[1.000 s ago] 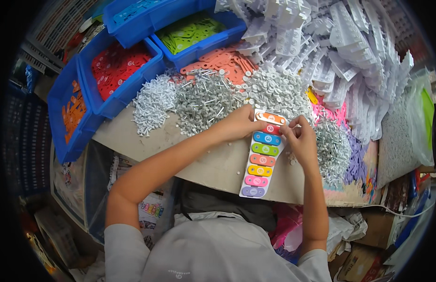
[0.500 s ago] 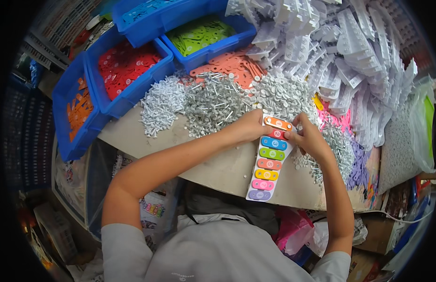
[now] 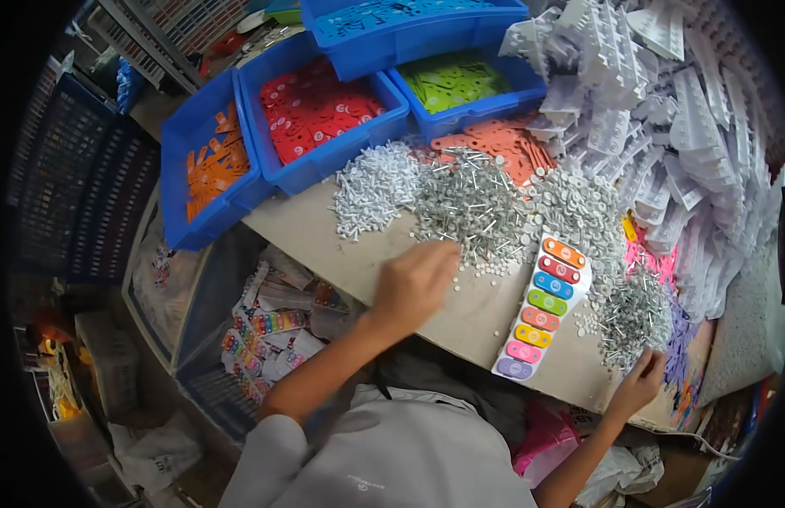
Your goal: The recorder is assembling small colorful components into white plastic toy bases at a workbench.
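A toy xylophone (image 3: 541, 318) lies flat on the table edge, a white tapered base with a row of coloured bars; neither hand touches it. To its left, my left hand (image 3: 416, 284) is over the table beside the heap of metal pins (image 3: 469, 203), fingers curled together and slightly blurred. Whatever it may hold is hidden. My right hand (image 3: 640, 385) is at the near side of a smaller heap of metal pins (image 3: 634, 317), its fingertips pinched together. Anything between them is too small to make out.
Blue bins hold orange bars (image 3: 215, 169), red bars (image 3: 316, 114), green bars (image 3: 456, 80) and blue bars (image 3: 392, 19). White screws (image 3: 375, 190) and white washers (image 3: 574, 203) are heaped on the table. White xylophone bases (image 3: 706, 127) pile up at the right. Finished packs (image 3: 274, 322) sit in a crate below.
Both hands have let go of the xylophone, which now lies on the table. My left hand moved left and my right hand moved right and nearer. The view has shifted left.
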`<state>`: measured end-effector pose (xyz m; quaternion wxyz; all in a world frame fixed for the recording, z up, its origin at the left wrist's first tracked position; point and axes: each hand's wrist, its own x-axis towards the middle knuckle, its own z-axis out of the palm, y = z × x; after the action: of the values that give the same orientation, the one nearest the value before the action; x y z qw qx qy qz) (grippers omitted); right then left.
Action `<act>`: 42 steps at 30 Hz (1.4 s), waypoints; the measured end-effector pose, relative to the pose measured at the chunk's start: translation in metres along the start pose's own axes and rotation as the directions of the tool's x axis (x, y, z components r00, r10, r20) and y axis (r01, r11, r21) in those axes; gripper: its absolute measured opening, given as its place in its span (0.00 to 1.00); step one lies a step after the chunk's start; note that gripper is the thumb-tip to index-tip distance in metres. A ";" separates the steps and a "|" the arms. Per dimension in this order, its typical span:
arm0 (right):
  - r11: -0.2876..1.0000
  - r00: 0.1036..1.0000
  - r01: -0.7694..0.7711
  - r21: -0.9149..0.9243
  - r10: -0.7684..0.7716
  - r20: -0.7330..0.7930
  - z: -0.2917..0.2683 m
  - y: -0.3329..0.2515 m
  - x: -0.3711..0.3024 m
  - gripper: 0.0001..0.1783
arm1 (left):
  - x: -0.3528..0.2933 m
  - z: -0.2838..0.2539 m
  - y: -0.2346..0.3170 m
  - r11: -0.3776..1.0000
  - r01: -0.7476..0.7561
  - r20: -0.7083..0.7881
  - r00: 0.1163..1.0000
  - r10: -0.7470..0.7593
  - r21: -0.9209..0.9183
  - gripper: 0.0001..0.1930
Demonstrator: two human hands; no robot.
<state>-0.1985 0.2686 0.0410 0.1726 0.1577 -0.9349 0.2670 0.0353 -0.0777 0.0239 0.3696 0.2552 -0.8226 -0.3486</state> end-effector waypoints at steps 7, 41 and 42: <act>0.993 0.989 0.028 -0.111 -0.011 0.149 0.001 0.037 -0.020 0.07 | 0.005 -0.048 -0.060 0.910 0.080 -0.127 0.991 -0.030 0.407 0.06; 0.418 0.535 -0.740 0.527 -0.109 0.838 0.071 -0.101 0.012 0.05 | 0.031 0.063 0.021 0.393 0.745 0.728 0.647 -0.227 -0.540 0.12; 0.418 0.533 -0.741 0.526 -0.110 0.839 0.073 -0.102 0.012 0.05 | 0.032 0.068 0.022 0.381 0.749 0.737 0.642 -0.213 -0.542 0.11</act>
<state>-0.1871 0.1432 0.0335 -0.4143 0.1106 -0.6534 0.6239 -0.0413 -0.0592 0.0216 0.0604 0.1808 -0.5075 -0.8403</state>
